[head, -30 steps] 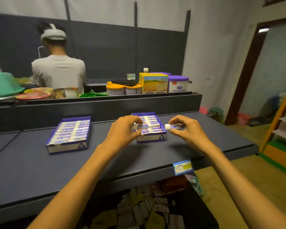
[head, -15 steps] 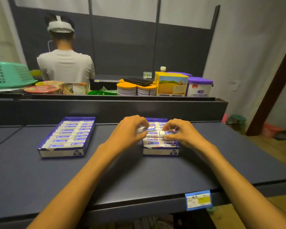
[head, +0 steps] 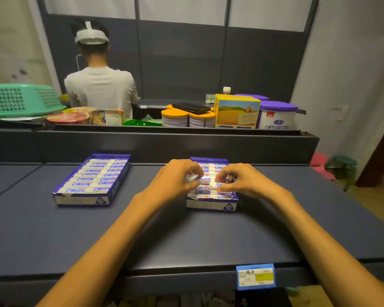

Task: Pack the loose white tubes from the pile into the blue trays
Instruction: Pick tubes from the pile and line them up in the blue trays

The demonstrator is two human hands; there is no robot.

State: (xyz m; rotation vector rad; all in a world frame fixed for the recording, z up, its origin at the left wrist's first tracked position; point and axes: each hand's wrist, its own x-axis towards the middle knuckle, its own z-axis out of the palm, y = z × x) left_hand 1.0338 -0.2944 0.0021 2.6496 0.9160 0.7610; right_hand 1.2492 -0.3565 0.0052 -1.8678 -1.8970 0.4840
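Two hands work over the right blue tray on a dark tabletop, hiding much of its contents. The left hand pinches a white tube; the right hand curls its fingers on another tube. A second, full tray sits well apart to the left. Beyond, a person faces away.

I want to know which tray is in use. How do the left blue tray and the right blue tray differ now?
The left blue tray stands untouched, its tubes in neat rows; the right blue tray has the left hand and right hand over it, each gripping a white tube. The left tray's tubes are all visible; the hands hide part of the right tray's. Both are nearly full.
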